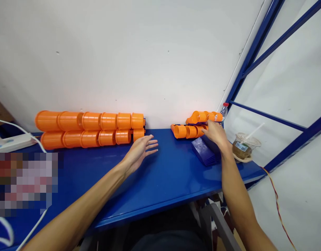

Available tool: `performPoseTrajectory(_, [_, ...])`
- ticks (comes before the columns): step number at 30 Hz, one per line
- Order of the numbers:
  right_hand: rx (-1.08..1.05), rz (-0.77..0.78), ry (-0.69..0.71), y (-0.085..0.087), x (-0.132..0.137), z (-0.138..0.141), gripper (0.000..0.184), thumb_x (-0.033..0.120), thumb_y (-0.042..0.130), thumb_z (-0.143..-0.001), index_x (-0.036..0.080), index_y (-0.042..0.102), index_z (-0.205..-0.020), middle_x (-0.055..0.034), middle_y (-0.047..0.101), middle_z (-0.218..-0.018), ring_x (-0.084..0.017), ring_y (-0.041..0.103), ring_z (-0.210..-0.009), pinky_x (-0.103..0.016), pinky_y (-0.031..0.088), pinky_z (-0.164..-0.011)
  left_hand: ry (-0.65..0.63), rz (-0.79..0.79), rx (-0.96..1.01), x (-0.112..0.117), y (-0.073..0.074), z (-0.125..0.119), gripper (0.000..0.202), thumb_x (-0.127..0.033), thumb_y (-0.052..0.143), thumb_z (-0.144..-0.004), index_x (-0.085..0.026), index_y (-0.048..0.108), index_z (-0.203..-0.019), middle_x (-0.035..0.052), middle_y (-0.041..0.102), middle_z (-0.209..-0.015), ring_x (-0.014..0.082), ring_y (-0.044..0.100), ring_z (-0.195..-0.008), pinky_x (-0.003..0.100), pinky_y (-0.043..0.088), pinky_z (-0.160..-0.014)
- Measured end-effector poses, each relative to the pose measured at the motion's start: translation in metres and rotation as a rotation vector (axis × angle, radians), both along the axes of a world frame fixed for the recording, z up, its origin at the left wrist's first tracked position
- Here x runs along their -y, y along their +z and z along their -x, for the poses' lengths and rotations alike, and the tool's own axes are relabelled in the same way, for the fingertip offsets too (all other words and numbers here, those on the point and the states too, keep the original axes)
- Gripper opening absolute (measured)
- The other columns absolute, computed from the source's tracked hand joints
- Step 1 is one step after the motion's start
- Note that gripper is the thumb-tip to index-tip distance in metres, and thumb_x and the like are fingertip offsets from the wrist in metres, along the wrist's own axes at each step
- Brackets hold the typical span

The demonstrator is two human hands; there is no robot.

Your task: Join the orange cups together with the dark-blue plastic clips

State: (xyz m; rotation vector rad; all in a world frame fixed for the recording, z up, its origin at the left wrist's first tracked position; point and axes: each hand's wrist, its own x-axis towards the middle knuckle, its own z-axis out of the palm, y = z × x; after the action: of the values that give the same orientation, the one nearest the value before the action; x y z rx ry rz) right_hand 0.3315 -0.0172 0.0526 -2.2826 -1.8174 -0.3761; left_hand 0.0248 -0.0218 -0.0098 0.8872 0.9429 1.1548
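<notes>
My left hand (142, 152) is held over the blue table with its fingers stretched out and nothing in it. Close by its fingertips is the right end of two stacked rows of orange plastic cylinders (108, 121). My right hand (216, 135) reaches to the back right, its fingers curled down among short orange cylinder pieces. The front orange row (186, 131) lies partly under its fingers; behind it is another orange row (202, 116). Whatever the fingers grip is hidden. Just in front lies a stack of dark blue flat pieces (204, 151).
A lidded drink cup with a straw (245, 145) stands on the right, and a red-capped bottle (224, 111) in the back corner. White cables and a power strip (15, 142) lie at left. Blue metal frame bars (270, 116) rise at right. The blue table (160, 174) meets a white wall.
</notes>
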Motion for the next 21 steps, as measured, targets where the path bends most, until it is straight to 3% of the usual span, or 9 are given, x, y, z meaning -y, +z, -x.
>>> performPoseTrajectory(2, [0.002,0.108,-0.104,-0.007,0.015,-0.015,0.037,0.037,0.056,-0.098,0.011,0.062,-0.124,-0.0238,0.069,-0.126,-0.035,0.068,-0.117,-0.038,0.052,-0.089,-0.008,-0.001,0.003,0.001,0.000,0.000,0.019,-0.023,0.056,-0.100,-0.010,0.062,-0.112,0.0231,0.071,-0.123,0.0284,0.073,-0.108,0.039,0.062,-0.086])
performPoseTrajectory(5, [0.005,0.278,-0.149,-0.027,0.028,-0.027,0.040,0.040,0.054,-0.101,0.010,0.060,-0.127,-0.0261,0.067,-0.130,-0.036,0.068,-0.119,-0.039,0.052,-0.090,-0.019,-0.026,0.012,0.002,0.000,-0.001,0.020,-0.023,0.056,-0.099,-0.010,0.062,-0.113,0.0229,0.070,-0.124,0.0283,0.072,-0.108,0.040,0.062,-0.089])
performPoseTrajectory(10, [-0.017,0.322,-0.139,-0.051,0.032,-0.030,0.040,0.028,0.050,-0.102,0.003,0.050,-0.134,-0.0302,0.066,-0.130,-0.038,0.067,-0.122,-0.040,0.050,-0.093,-0.004,-0.006,0.005,0.004,0.003,-0.002,0.020,-0.022,0.057,-0.098,-0.010,0.062,-0.113,0.0233,0.071,-0.122,0.0279,0.073,-0.105,0.041,0.061,-0.088])
performPoseTrajectory(15, [-0.064,0.305,-0.060,-0.054,0.034,-0.014,0.037,0.024,0.054,-0.100,0.005,0.051,-0.131,-0.0301,0.067,-0.128,-0.040,0.068,-0.120,-0.041,0.050,-0.090,0.013,-0.006,0.011,0.004,0.002,-0.002,0.019,-0.021,0.060,-0.096,-0.011,0.063,-0.111,0.0228,0.072,-0.119,0.0285,0.074,-0.103,0.042,0.061,-0.088])
performPoseTrajectory(21, [-0.085,0.292,0.044,-0.056,0.033,0.028,0.037,0.023,0.054,-0.099,0.005,0.052,-0.131,-0.0298,0.068,-0.126,-0.040,0.069,-0.117,-0.041,0.051,-0.088,0.013,-0.025,0.032,0.000,-0.003,-0.001,0.019,-0.022,0.061,-0.095,-0.012,0.063,-0.110,0.0227,0.071,-0.119,0.0286,0.073,-0.104,0.043,0.061,-0.089])
